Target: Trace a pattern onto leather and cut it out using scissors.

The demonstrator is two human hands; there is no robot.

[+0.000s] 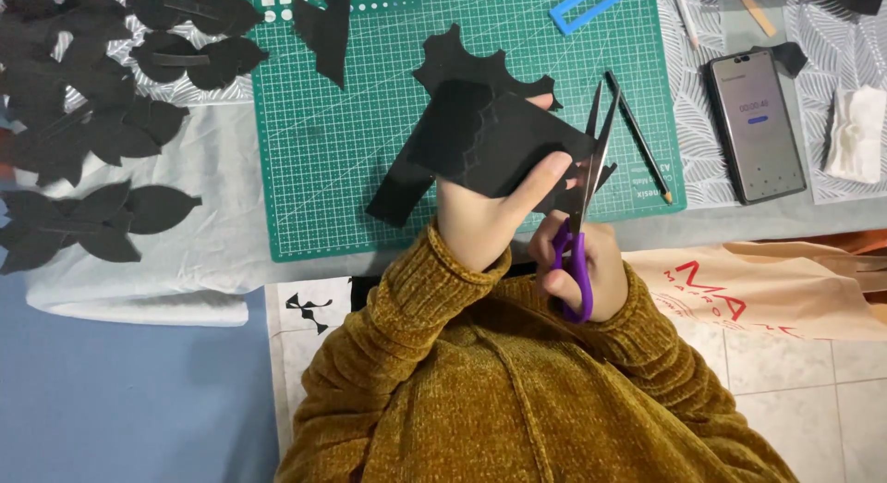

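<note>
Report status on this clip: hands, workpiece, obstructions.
Left hand grips folded black paper. Right hand works purple-handled scissors, blades open at paper's edge. Pencil lies beside on green cutting mat, not obstructing.

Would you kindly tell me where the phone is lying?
The phone lies at the head view's upper right, on the table between the green cutting mat and a white cloth.

Matt black paper (504, 136), smooth and stiff, sits pinched between the left hand's (480, 220) thumb and fingers. Just right of those fingers, scissors (584, 196) show dull grey metal blades and glossy purple plastic handles around the right hand's (577, 280) fingers. Beyond the fingertips lies a matt green rubbery cutting mat (323, 150). Sleeves (416, 317) are fuzzy mustard knit.
</note>
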